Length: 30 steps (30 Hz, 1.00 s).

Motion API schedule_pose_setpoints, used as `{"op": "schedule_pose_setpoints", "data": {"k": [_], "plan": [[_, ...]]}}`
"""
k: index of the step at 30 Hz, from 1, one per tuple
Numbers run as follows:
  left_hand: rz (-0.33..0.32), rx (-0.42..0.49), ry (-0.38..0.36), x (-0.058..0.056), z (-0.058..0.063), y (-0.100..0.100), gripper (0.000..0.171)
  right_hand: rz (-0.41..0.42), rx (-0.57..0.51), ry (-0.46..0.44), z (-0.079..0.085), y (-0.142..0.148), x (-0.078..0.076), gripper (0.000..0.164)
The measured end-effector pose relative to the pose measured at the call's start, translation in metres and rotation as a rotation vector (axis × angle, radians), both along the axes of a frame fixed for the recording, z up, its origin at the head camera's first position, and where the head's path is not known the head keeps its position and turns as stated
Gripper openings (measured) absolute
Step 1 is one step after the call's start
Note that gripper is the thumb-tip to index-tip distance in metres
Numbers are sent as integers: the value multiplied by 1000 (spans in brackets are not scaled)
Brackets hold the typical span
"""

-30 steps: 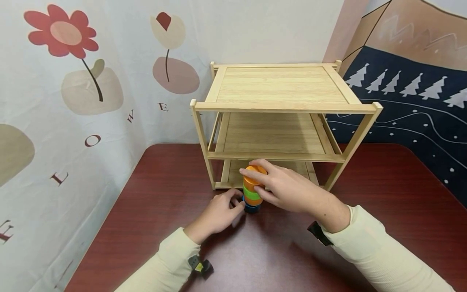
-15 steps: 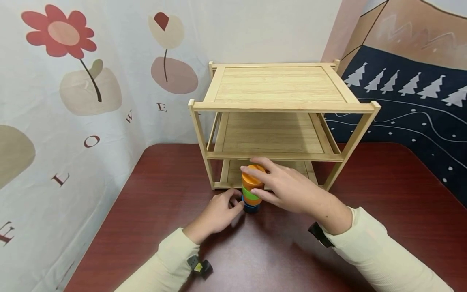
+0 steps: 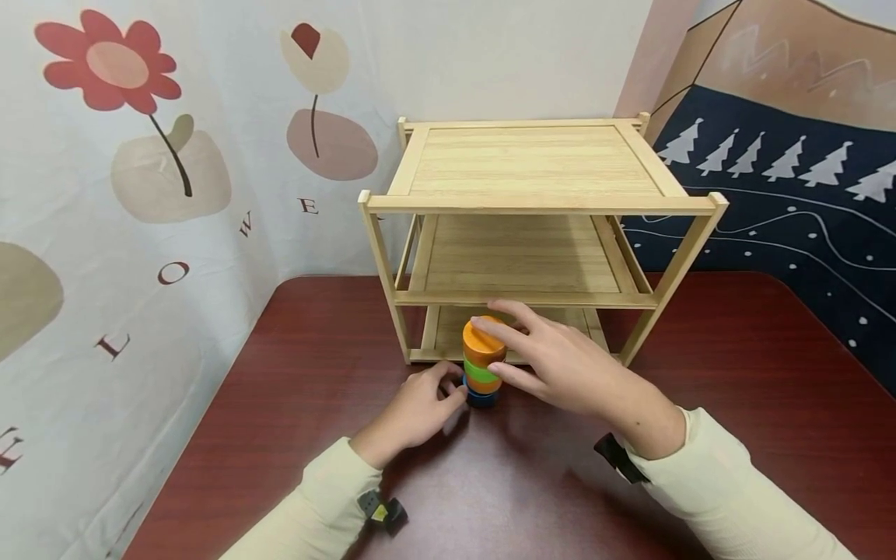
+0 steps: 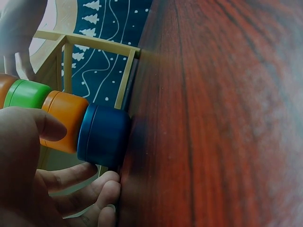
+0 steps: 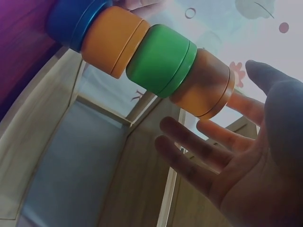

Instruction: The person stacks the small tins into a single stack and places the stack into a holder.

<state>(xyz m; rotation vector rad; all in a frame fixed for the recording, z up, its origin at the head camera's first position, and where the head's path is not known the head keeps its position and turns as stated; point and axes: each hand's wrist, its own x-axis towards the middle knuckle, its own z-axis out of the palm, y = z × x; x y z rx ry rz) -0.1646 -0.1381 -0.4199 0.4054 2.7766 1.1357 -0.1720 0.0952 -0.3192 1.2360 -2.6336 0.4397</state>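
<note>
Small round cup-shaped pieces stand in an upright stack on the table. From the bottom come a blue piece [image 3: 481, 400], an orange one [image 4: 67, 118], a green one [image 5: 162, 60] and another orange one [image 5: 203, 85] on top. My left hand [image 3: 420, 404] rests low at the stack's left side. Its fingers are loosely bent beside the blue piece, with the thumb in front of the lower orange one. Beside the top piece, my right hand [image 3: 560, 362] has its fingers spread. In the right wrist view its fingertips lie around the top piece without a firm hold.
Right behind the stack stands a pale wooden shelf [image 3: 525, 163] with three tiers. Its front edge is close to both hands. Dark red wood covers the table [image 3: 315, 342]. A printed cloth [image 3: 210, 241] hangs behind and at the left.
My right hand has loosened its fingers from the top orange piece and moved slightly right. The left hand and the stack have stayed in place.
</note>
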Motion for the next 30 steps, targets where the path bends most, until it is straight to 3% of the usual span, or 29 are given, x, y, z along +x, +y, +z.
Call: {"op": "schedule_pose_setpoints", "data": {"k": [30], "plan": [[13, 1, 28, -3, -4, 1, 25, -75, -90, -84, -19, 12, 6, 60]]}}
